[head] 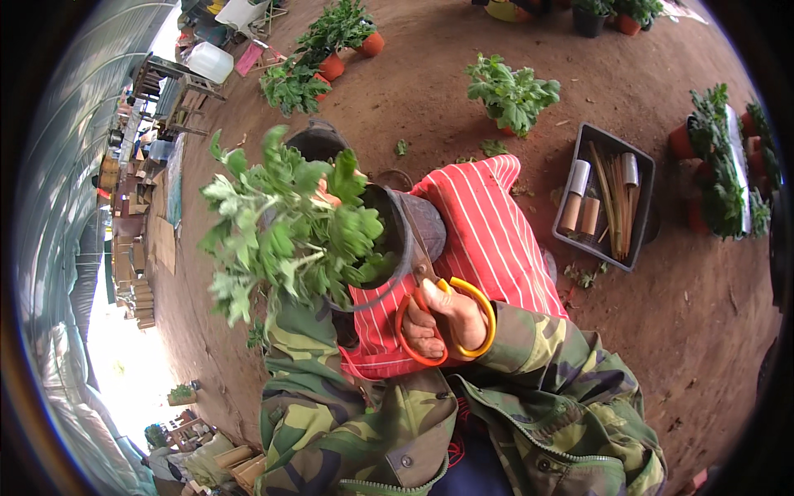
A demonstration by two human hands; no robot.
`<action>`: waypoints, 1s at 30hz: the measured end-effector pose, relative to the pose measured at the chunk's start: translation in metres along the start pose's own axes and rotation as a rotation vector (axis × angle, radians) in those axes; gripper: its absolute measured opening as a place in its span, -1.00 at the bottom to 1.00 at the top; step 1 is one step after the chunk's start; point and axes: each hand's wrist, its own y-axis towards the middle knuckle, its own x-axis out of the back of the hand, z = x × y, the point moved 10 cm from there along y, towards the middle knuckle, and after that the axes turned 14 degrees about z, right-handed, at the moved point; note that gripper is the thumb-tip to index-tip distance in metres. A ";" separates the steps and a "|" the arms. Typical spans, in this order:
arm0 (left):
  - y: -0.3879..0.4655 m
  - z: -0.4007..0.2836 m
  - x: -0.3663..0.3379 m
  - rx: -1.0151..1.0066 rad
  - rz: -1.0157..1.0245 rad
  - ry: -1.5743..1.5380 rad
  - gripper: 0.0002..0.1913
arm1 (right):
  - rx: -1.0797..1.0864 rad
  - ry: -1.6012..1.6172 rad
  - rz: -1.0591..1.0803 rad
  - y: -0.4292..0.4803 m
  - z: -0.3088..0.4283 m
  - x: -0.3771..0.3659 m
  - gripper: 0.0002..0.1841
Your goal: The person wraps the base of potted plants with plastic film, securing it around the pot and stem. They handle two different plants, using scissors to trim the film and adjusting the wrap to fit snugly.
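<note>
My right hand (448, 316) grips a pair of scissors (423, 270) with one red and one yellow handle loop. Their rusty-looking blades point up along the rim of a dark plastic pot (428, 226). The pot lies tilted over my lap, its mouth turned to the left. A leafy green plant (279, 229) spreads out from that mouth, some leaves blurred. Bits of my left hand (327, 193) show among the leaves; the rest is hidden, so its hold cannot be made out. Under the pot is a red cloth with white stripes (490, 229).
A grey crate (645, 204) at the right holds sticks and short tubes. Potted plants stand ahead (513, 93), upper left (332, 62) and far right (710, 167). A dark bucket (317, 137) sits behind the foliage. Cut leaves (493, 147) litter the dirt floor.
</note>
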 end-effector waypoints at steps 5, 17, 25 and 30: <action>-0.001 0.010 -0.023 -0.294 0.060 -0.270 -0.23 | 0.057 -0.030 -0.090 0.009 0.012 0.007 -0.38; -0.044 0.133 -0.129 -0.899 -0.594 -0.531 -0.40 | -0.022 -0.024 -0.159 0.010 0.002 0.010 -0.26; -0.019 0.130 -0.179 -0.693 -0.917 -0.248 -0.60 | -0.024 0.048 -0.108 0.015 0.003 -0.009 -0.28; -0.027 0.133 -0.176 -0.609 -0.956 -0.174 -0.53 | -0.069 0.103 -0.111 0.022 0.010 -0.016 -0.25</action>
